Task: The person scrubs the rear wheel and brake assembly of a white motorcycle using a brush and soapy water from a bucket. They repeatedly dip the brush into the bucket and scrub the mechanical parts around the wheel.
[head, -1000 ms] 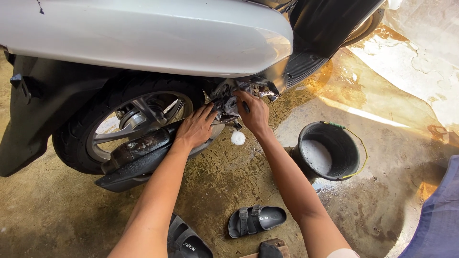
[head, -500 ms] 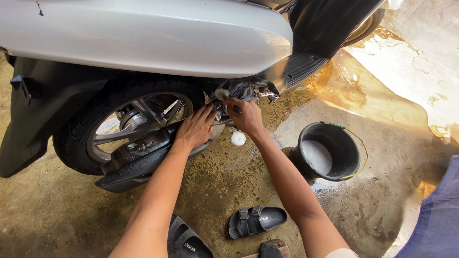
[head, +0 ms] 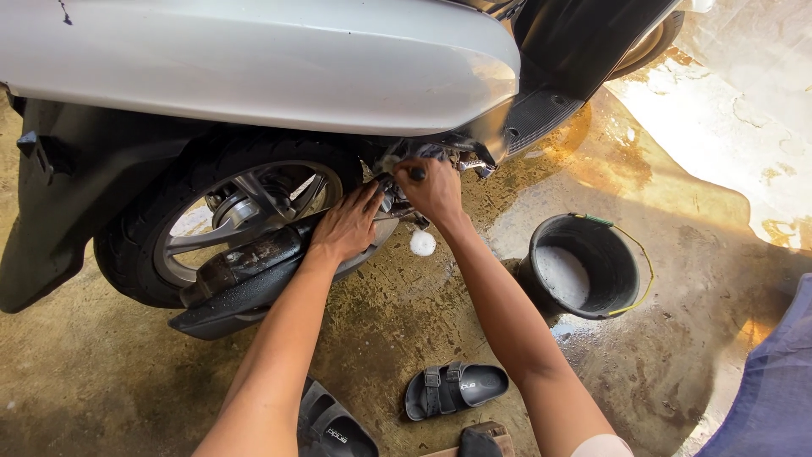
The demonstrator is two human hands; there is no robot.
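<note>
Wet concrete floor (head: pixel 406 322) lies under a silver scooter (head: pixel 254 59). Left hand (head: pixel 347 224) rests with spread fingers on the muffler (head: pixel 245 262) beside the rear wheel (head: pixel 220 211), probably for support. Right hand (head: pixel 436 190) is closed around a cloth (head: pixel 406 156) pressed under the body panel. Black bucket (head: pixel 584 267) with foamy water stands near, within reach.

Wet concrete floor (head: pixel 406 338), black bucket (head: pixel 584 267), black sandals (head: pixel 455 388), foam blob (head: pixel 422 244), scooter's rear wheel (head: pixel 228 224)

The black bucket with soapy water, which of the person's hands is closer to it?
Right. The right hand works under the scooter, up and left of the bucket; the left hand rests farther left, by the rear wheel.
</note>
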